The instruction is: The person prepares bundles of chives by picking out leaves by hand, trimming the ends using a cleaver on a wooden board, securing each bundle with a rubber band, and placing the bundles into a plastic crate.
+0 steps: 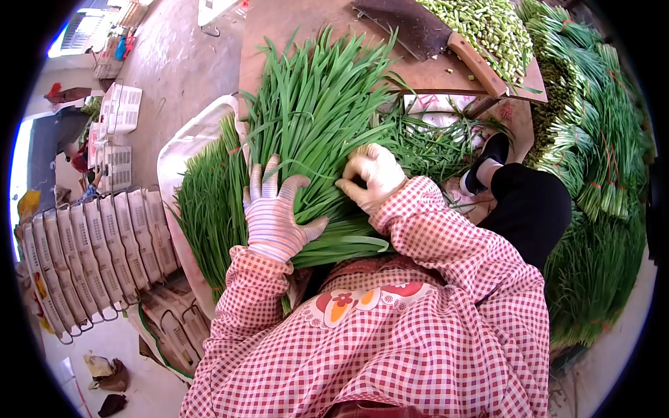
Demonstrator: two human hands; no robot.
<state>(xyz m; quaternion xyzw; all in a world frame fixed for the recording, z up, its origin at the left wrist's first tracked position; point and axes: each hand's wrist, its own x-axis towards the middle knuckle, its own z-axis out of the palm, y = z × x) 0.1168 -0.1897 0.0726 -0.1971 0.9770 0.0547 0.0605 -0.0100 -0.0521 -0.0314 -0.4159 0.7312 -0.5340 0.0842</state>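
A big heap of garlic chives lies in front of me, its leaf tips pointing away over the board. My left hand, in a striped glove, rests on the near left of the heap with fingers spread. In a pale glove, my right hand is curled at the heap's right side, thumb and forefinger pinched together. A thin chive blade arcs from beside my left fingers to that pinch. More chive leaves lie crosswise below my hands, near my lap.
A cleaver and cut stem pieces lie on the board. Loose leaves are beneath it. Tied bundles are stacked right. At left are a white tub with bundled chives and stacked crates.
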